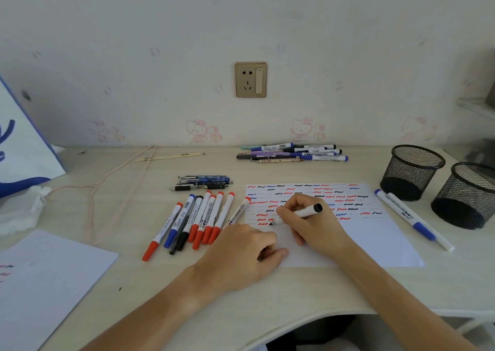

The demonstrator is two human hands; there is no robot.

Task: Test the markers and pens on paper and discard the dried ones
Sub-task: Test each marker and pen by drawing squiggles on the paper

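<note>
A white sheet of paper [375, 238] lies on the desk, its upper part covered in red, blue and black squiggles. My right hand [310, 224] grips a white marker with a black end [308, 211], its tip touching the paper at the left. My left hand [246, 254] rests curled on the paper's lower left corner; something dark may sit under its fingers. A row of red, blue and black whiteboard markers [192, 222] lies left of the paper. Several pens [203, 183] lie behind that row. Another pile of markers and pens [294, 153] lies by the wall.
Two black mesh cups [412, 174] [468, 195] stand at the right. Two blue markers [412, 216] lie between them and the paper. A second sheet [48, 283] lies front left, a bag [21, 147] and pink cord [112, 179] at the back left.
</note>
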